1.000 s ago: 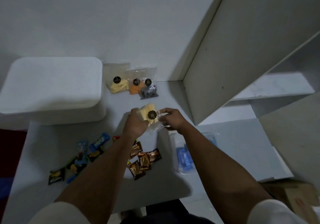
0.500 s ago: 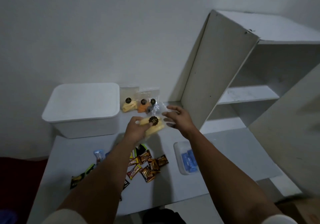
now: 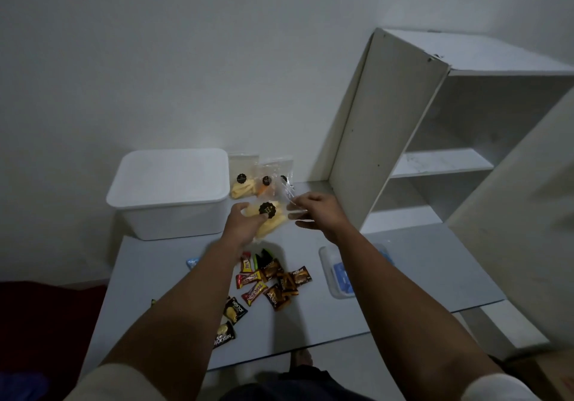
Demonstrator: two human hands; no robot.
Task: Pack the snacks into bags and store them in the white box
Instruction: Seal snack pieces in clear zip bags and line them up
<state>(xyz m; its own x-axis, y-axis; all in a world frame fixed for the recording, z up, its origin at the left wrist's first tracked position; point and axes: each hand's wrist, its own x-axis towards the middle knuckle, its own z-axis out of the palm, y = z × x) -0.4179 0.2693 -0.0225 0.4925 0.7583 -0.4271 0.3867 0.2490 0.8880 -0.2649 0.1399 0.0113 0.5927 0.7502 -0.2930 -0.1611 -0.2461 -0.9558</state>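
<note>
Snacks, yellow ones sealed in a clear bag (image 3: 269, 218) under a black sticker, are held aloft just right of the white box (image 3: 170, 190), which is lidded. Left hand (image 3: 247, 226) grips that bag from below, fingers curled round it. Right hand (image 3: 320, 214), which half a second ago hovered spread beside the bag, now has its fingers on the bag's clear end; whether it pinches the film cannot be told. Judged from this, the bag is finished and due to join the stored ones, though the box must first be opened. Three filled bags (image 3: 259, 180) lean on the wall just right of the box. Loose wrapped snacks (image 3: 268, 279) lie on the grey table (image 3: 419, 264) nearer than the box; a clear tray (image 3: 340, 271) with blue pieces sits further right; a white shelf unit (image 3: 435, 139) stands beyond that.
</note>
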